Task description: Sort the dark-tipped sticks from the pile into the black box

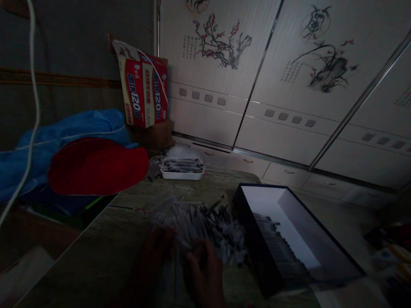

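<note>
A loose pile of thin translucent tubes point(185, 219) that look like pen barrels lies on the table in front of me. Dark-tipped pieces point(224, 229), perhaps capped pens, are heaped at its right side. My left hand point(157, 248) is at the near left edge of the pile, its fingers curled in deep shadow. Beside it, my right hand point(205, 270) is closed in a pinch at the pile's near edge. What either hand holds is too dark and blurred to name. A few tubes lie between and below the hands.
Right of the pile stands an open black box point(252, 226) with a white inside and a row of pens. A white tray point(182, 175) full of thin sticks sits at the table's far end. Blue cloth point(92, 121) and a red oval piece point(97, 167) lie left.
</note>
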A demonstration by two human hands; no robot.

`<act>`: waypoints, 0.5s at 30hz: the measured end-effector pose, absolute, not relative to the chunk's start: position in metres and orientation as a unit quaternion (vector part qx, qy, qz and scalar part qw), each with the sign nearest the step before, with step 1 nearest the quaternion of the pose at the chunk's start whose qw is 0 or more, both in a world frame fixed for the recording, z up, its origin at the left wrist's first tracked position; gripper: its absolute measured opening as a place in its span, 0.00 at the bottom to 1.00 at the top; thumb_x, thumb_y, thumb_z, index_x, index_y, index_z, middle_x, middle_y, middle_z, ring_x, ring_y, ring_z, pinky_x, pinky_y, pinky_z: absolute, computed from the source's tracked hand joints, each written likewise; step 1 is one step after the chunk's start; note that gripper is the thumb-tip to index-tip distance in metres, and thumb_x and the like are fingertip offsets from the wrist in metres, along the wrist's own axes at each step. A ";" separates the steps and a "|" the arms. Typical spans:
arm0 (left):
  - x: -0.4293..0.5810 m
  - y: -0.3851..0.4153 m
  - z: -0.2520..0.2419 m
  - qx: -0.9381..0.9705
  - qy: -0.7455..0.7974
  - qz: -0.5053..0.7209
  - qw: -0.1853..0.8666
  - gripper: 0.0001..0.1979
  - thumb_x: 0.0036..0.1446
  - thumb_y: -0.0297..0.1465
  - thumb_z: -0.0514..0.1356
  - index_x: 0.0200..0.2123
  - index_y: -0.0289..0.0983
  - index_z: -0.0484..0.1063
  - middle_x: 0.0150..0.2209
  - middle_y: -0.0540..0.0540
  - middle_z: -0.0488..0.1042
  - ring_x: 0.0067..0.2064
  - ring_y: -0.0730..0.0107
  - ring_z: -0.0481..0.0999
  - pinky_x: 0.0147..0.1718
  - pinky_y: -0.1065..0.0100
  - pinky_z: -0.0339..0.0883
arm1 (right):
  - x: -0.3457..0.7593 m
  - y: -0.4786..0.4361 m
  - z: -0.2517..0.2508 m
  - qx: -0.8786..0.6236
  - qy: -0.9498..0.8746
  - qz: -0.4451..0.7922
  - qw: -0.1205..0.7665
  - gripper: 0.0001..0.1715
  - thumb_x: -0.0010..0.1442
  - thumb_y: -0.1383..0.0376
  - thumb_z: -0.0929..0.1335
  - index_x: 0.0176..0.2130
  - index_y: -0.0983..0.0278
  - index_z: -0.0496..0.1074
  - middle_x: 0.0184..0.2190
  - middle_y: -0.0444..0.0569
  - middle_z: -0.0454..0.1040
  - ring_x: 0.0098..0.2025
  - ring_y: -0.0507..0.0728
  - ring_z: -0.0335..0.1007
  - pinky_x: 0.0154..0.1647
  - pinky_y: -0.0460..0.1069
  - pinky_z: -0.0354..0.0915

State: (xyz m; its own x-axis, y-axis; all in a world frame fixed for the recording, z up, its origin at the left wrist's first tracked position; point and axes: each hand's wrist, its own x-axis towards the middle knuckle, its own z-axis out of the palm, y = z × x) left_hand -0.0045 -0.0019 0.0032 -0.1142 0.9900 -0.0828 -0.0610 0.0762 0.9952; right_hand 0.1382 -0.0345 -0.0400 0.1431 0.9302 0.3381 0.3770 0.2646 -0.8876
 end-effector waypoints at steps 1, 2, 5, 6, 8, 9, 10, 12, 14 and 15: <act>-0.005 -0.002 0.004 0.439 0.534 0.521 0.501 0.18 0.49 0.47 0.59 0.30 0.37 0.73 0.17 0.54 0.66 0.19 0.73 0.64 0.20 0.71 0.60 | 0.138 -0.034 -0.040 -0.547 -0.600 0.270 0.517 0.13 0.62 0.58 0.63 0.36 0.65 0.71 0.24 0.45 0.71 0.26 0.53 0.66 0.26 0.44 0.58; -0.004 -0.002 0.005 0.441 0.533 0.521 0.500 0.19 0.49 0.48 0.59 0.30 0.37 0.74 0.17 0.54 0.66 0.18 0.72 0.64 0.20 0.70 0.59 | 0.138 -0.034 -0.040 -0.548 -0.604 0.277 0.508 0.16 0.64 0.57 0.61 0.33 0.64 0.71 0.22 0.44 0.69 0.25 0.53 0.65 0.25 0.45 0.58; -0.004 -0.003 0.004 0.440 0.528 0.525 0.501 0.19 0.48 0.48 0.59 0.31 0.37 0.73 0.16 0.54 0.66 0.18 0.73 0.63 0.19 0.70 0.59 | 0.139 -0.034 -0.042 -0.545 -0.608 0.284 0.503 0.22 0.66 0.57 0.58 0.26 0.63 0.67 0.19 0.43 0.66 0.23 0.52 0.63 0.24 0.45 0.57; -0.004 -0.003 0.004 0.437 0.527 0.526 0.504 0.19 0.48 0.48 0.60 0.32 0.37 0.73 0.16 0.55 0.65 0.18 0.73 0.63 0.19 0.71 0.58 | 0.139 -0.034 -0.042 -0.544 -0.604 0.283 0.510 0.19 0.65 0.57 0.59 0.28 0.63 0.68 0.20 0.43 0.67 0.24 0.52 0.64 0.25 0.45 0.58; -0.004 -0.003 0.002 0.428 0.525 0.527 0.512 0.20 0.49 0.48 0.60 0.33 0.36 0.73 0.17 0.55 0.66 0.18 0.74 0.62 0.19 0.72 0.58 | 0.139 -0.034 -0.041 -0.541 -0.595 0.280 0.523 0.14 0.62 0.57 0.64 0.36 0.64 0.69 0.25 0.44 0.70 0.27 0.53 0.67 0.27 0.44 0.59; -0.004 -0.003 0.001 0.425 0.524 0.527 0.517 0.20 0.49 0.48 0.59 0.33 0.36 0.73 0.17 0.55 0.66 0.19 0.74 0.63 0.19 0.72 0.58 | 0.139 -0.034 -0.039 -0.541 -0.592 0.281 0.528 0.14 0.60 0.56 0.65 0.38 0.65 0.70 0.26 0.45 0.71 0.27 0.53 0.67 0.27 0.44 0.60; -0.004 -0.004 0.000 0.426 0.523 0.525 0.519 0.20 0.49 0.49 0.59 0.33 0.36 0.73 0.17 0.55 0.66 0.19 0.74 0.63 0.19 0.72 0.58 | 0.139 -0.035 -0.038 -0.541 -0.590 0.285 0.528 0.14 0.61 0.56 0.65 0.38 0.65 0.70 0.26 0.45 0.71 0.27 0.53 0.67 0.27 0.44 0.60; -0.004 -0.004 0.001 0.433 0.522 0.523 0.517 0.21 0.48 0.49 0.59 0.32 0.36 0.73 0.17 0.55 0.66 0.19 0.74 0.63 0.20 0.72 0.58 | 0.138 -0.035 -0.037 -0.534 -0.593 0.307 0.518 0.17 0.64 0.56 0.61 0.32 0.64 0.71 0.21 0.44 0.69 0.24 0.52 0.66 0.25 0.44 0.59; -0.004 -0.005 0.002 0.443 0.525 0.522 0.506 0.21 0.48 0.49 0.59 0.32 0.36 0.73 0.17 0.55 0.66 0.19 0.73 0.63 0.20 0.71 0.58 | 0.137 -0.035 -0.037 -0.522 -0.597 0.333 0.510 0.23 0.66 0.56 0.58 0.26 0.64 0.69 0.18 0.43 0.67 0.22 0.51 0.65 0.23 0.44 0.57; -0.004 -0.005 0.002 0.448 0.527 0.521 0.500 0.20 0.49 0.49 0.59 0.32 0.36 0.73 0.17 0.55 0.66 0.19 0.73 0.63 0.20 0.71 0.58 | 0.137 -0.035 -0.037 -0.516 -0.596 0.342 0.511 0.23 0.67 0.56 0.58 0.27 0.64 0.68 0.18 0.43 0.67 0.21 0.51 0.65 0.23 0.44 0.57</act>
